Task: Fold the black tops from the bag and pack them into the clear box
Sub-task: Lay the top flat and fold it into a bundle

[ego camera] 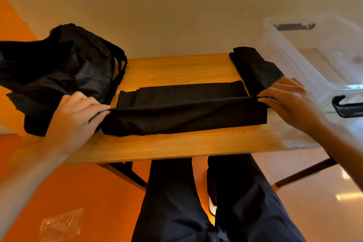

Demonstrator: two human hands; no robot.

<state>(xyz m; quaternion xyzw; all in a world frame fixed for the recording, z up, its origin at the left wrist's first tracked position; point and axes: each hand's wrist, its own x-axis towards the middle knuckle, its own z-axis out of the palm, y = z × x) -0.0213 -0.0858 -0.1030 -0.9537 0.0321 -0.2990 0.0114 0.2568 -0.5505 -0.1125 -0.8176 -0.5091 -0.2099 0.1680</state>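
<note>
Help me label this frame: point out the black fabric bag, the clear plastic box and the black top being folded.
black fabric bag (64, 68), head view, crumpled middle.
clear plastic box (290, 55), head view, left side wall.
black top being folded (186, 116), head view, front fold.

place: likely a home room | cues: small wooden table (176, 143); plain cream wall (176, 6); orange floor (88, 192)
</note>
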